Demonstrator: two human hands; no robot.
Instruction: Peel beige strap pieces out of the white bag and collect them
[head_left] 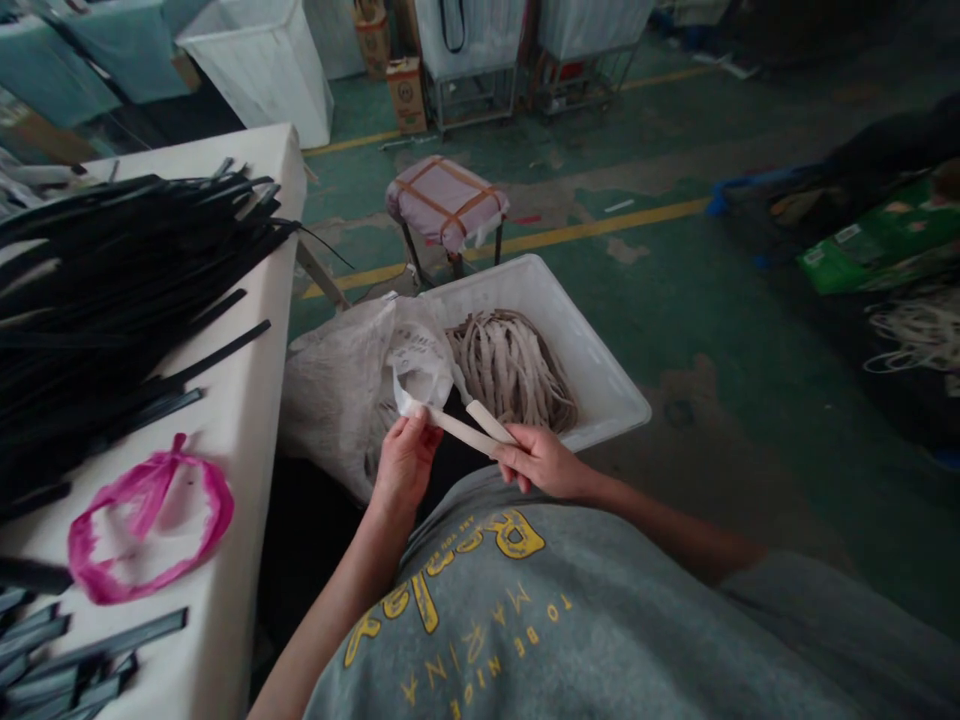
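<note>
A cream-coloured flat strap (466, 432) stretches between my two hands over my lap. My left hand (409, 450) pinches one end of it, close to the opening of a crumpled translucent plastic bag (337, 365). With fingers closed, my right hand (536, 458) grips the strap farther along, where a short folded end points up and to the left. Just beyond my hands, a white plastic bin (600, 385) holds a bundle of beige straps (514, 370). The bag leans against the bin's left side. What lies inside the bag is mostly hidden.
On the left, a white table (232, 480) carries a heap of black straps (127, 270) and a pink plastic loop (154, 520). A padded stool (450, 195) stands behind the bin. Farther back are a white tub (262, 65) and wheeled carts; a green bag (885, 235) lies at right.
</note>
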